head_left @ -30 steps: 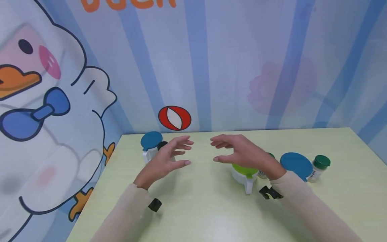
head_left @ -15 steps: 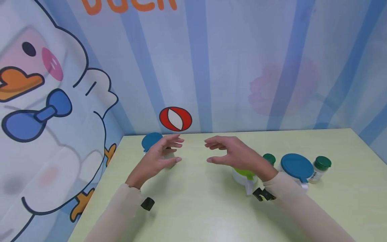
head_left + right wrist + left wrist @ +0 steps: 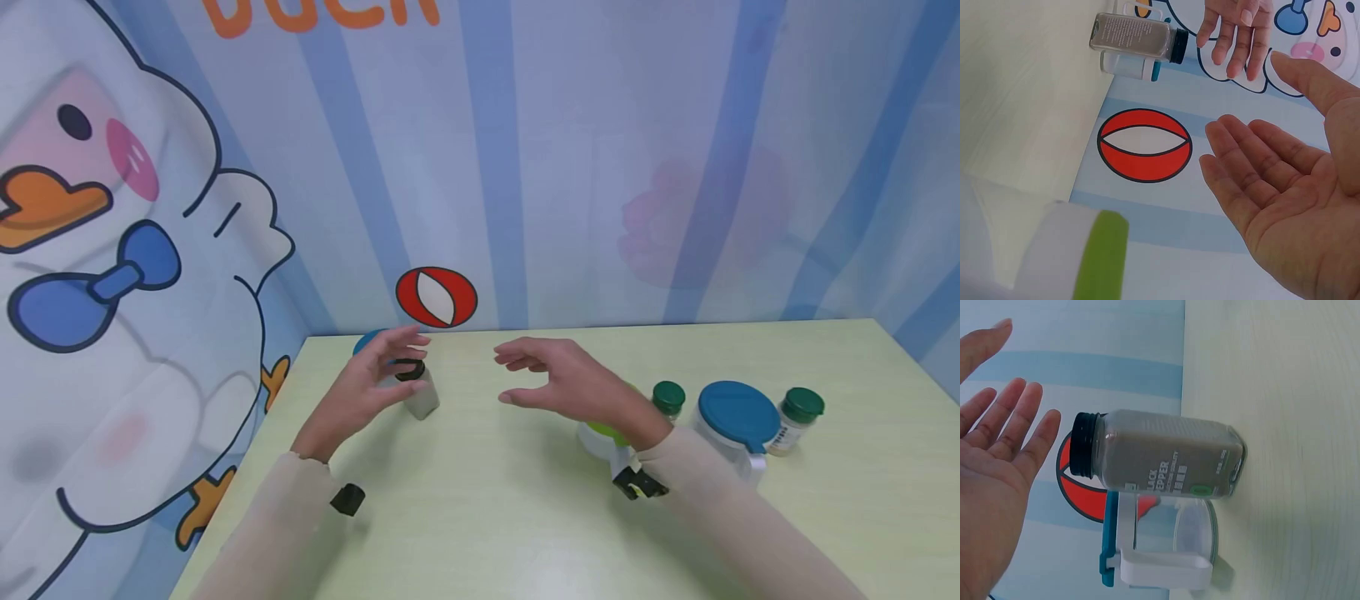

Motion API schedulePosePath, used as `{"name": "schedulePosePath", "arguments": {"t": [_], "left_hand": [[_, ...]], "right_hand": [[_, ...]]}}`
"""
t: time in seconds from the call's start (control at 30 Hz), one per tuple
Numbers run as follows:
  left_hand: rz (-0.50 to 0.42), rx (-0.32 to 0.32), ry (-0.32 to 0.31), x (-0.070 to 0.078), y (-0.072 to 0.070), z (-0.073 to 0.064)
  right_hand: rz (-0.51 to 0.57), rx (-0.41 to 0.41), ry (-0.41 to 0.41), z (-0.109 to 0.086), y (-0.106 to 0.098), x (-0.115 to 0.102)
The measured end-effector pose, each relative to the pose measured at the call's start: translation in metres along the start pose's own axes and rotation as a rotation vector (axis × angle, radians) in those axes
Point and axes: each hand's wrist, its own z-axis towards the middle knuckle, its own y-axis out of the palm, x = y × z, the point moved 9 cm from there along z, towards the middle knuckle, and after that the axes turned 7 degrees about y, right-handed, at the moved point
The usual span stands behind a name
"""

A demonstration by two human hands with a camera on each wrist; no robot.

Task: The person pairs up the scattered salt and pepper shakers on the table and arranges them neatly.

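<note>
My left hand (image 3: 363,387) is held in the air over the back left of the table, fingers spread and loosely bent, nothing in its grasp. In the head view it partly covers a black-capped pepper bottle (image 3: 422,402). The left wrist view shows that bottle (image 3: 1166,453) upright on the table, "PEPPER" on its label, apart from the fingers. Behind it stands a clear container (image 3: 1166,569) with a teal-blue lid and white handle. My right hand (image 3: 562,379), relaxed and holding nothing, hovers right of the middle, facing the left. Below its wrist is a green-lidded container (image 3: 596,442), partly hidden.
On the right stand a green-capped spice bottle (image 3: 667,398), a blue-lidded container (image 3: 738,408) with a handle, and another green-capped bottle (image 3: 801,407). A printed cloth backdrop (image 3: 555,167) rises along the table's (image 3: 480,508) back edge.
Both hands have drifted left through the air. The pepper bottle now shows beyond the left fingers, and more of the right-hand containers is uncovered. Nothing has been picked up.
</note>
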Motion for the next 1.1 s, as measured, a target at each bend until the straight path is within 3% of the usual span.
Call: {"name": "schedulePosePath", "arguments": {"t": [0.4,1.1], "left_hand": [[0.007,0.049,-0.074,-0.021,-0.023,-0.007],[0.056,0.159,-0.063,-0.039,-0.054,-0.015]], "right_hand": [[0.030,0.034,-0.038,0.011,0.008,-0.002],[0.080,0.055,-0.029,0.031,0.027,-0.003]]}}
